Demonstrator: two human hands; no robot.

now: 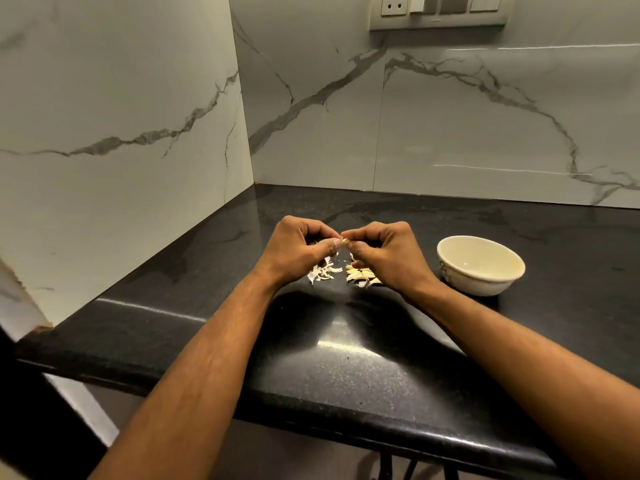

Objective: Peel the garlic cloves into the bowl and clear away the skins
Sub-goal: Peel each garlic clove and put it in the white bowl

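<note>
Both my hands meet above the black counter and pinch one small garlic clove [345,241] between their fingertips. My left hand [299,251] holds it from the left, my right hand [384,252] from the right. Below my left hand lies a heap of thin white skins [323,271]. Under my right hand sits a small pile of garlic cloves [360,273], partly hidden by the hand. A cream bowl [450,268] stands to the right of my right hand; nothing shows inside it.
The black stone counter [346,358] fills a corner between two marble walls [121,133]. Its front edge runs close to me. A switch and socket panel [440,10] sits high on the back wall.
</note>
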